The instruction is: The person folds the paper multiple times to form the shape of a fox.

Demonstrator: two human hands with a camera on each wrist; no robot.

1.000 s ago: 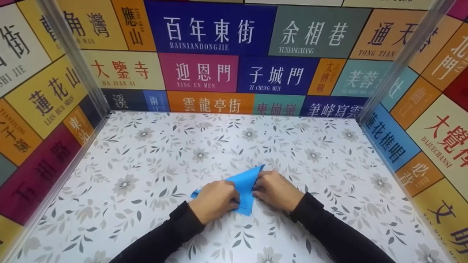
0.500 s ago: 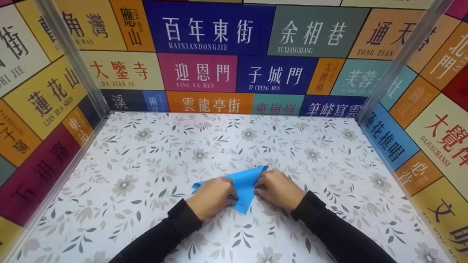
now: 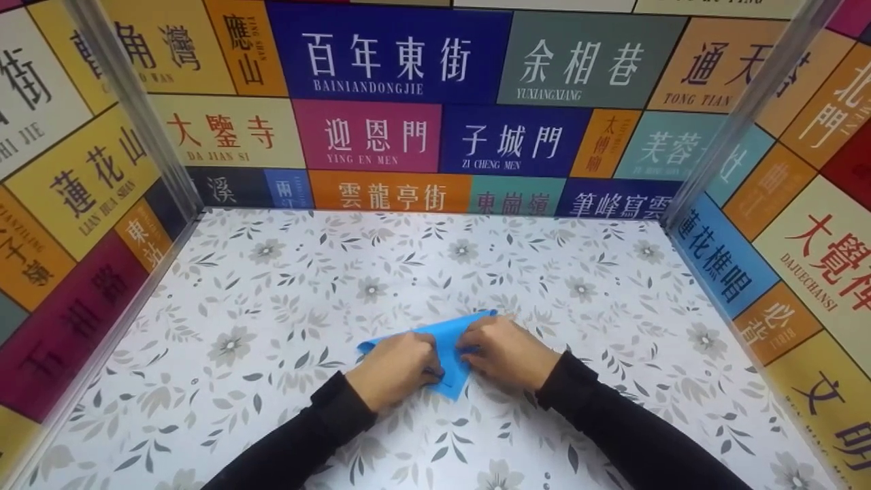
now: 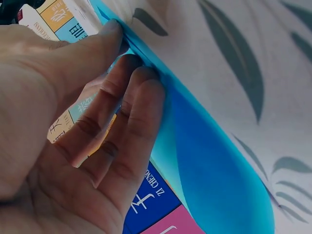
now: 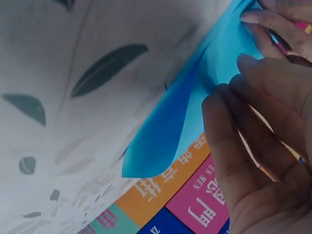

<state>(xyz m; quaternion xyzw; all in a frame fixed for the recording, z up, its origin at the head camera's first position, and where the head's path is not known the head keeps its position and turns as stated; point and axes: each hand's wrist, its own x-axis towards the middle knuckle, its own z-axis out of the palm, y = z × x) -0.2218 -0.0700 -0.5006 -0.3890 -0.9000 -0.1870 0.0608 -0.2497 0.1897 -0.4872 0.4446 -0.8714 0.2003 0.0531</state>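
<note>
A blue sheet of paper (image 3: 449, 344) lies on the patterned tabletop between my two hands, its far edge bent over in a rounded curl (image 4: 224, 165). My left hand (image 3: 396, 367) holds the paper near its lower part, thumb and fingers pinched together at the edge. My right hand (image 3: 512, 354) is on the paper's right side, with curled fingers and thumb at the sheet. In the right wrist view the curled blue flap (image 5: 158, 136) hangs beside the right fingers (image 5: 219, 126). Parts of the paper are hidden under both hands.
The tabletop (image 3: 306, 292) has a grey leaf and flower pattern. Panels with coloured name blocks stand at the back (image 3: 395, 54), at the left (image 3: 75, 184) and at the right (image 3: 810, 224).
My right hand has shifted left along the paper, from its right edge further onto the sheet. The near corner has drawn in slightly; the left hand has barely moved.
</note>
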